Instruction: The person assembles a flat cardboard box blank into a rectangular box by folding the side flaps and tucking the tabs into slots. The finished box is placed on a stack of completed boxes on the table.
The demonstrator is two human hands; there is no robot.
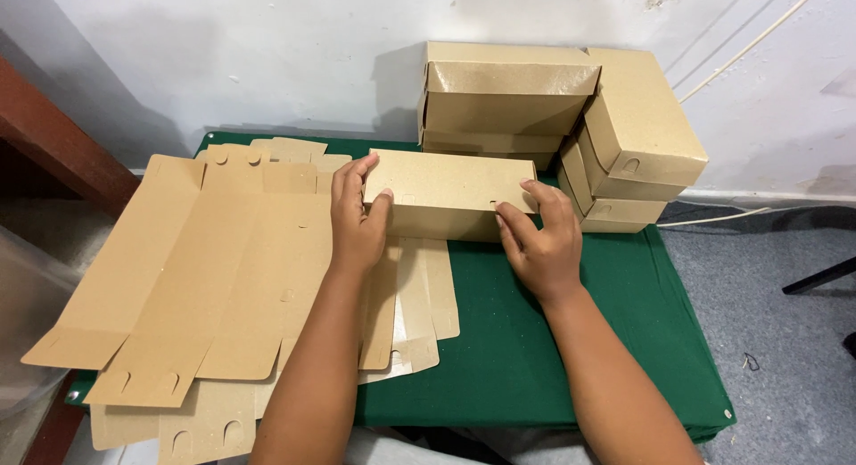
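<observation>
We see both hands working on a folded kraft cardboard box (446,196) that sits in the middle of the counter (553,340), which is covered in green cloth. The left hand (357,217) grips the box's left end, fingers curled over the top edge and the thumb pressed against the near face. The right hand (539,238) lies on the right part of the box, fingers spread flat along the top near edge and pressing down on it, close to a small tab slot. Neither hand pinches anything loose; both bear on the box itself.

To the left of the box we see a fanned pile of flat unfolded cardboard blanks (205,278), overlapping one another and hanging past the near left edge of the counter. Some blanks run under the left forearm and touch the box's near side.

At the far side, against the white wall (267,46), a stack of finished boxes (504,95) stands just behind the box in hand. To its right, more finished boxes (637,131) lean tilted against that stack. Grey floor (785,340) shows on the right.
</observation>
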